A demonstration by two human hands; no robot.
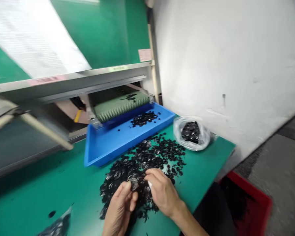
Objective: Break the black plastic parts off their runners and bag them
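Observation:
A loose heap of small black round parts with silver centres (142,170), possibly buttons or snap fasteners, covers the green bench top (199,170). My left hand (119,208) is at the heap's near edge, pinching one such part (134,184) between thumb and fingers. My right hand (162,193) rests over the heap just beside it, fingertips down among the parts. A small white thing (149,184) shows by its fingers, and whether that hand grips anything is hidden.
A blue plastic tray (98,152) holding a smaller patch of black parts stands beyond the heap, below a ribbed green conveyor belt (120,105). A clear bag of black parts (190,132) lies right of it, another bag (59,224) sits near the bench's front, and a red bin (258,196) stands on the floor right.

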